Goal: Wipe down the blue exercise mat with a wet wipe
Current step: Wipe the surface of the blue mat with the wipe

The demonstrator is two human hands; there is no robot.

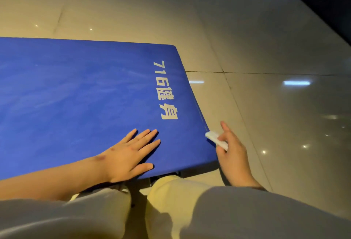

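Floor tiles point(266, 48), glossy beige, fill the far and right side. Blue mat point(76, 96) lies on them left of centre, white lettering point(165, 90) along its right end. Left hand point(129, 155) flat on the mat near its near-right corner, fingers straight and slightly spread, holding nothing. Right hand point(233, 160) just off the mat's right edge, thumb and curled fingers pinching a folded white wet wipe point(216, 140), index finger extended. Wipe touches the mat's edge.

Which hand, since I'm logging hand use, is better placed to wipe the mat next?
Right. The right hand holds the wet wipe at the edge of the blue mat; the left hand lies flat on it, holding nothing.
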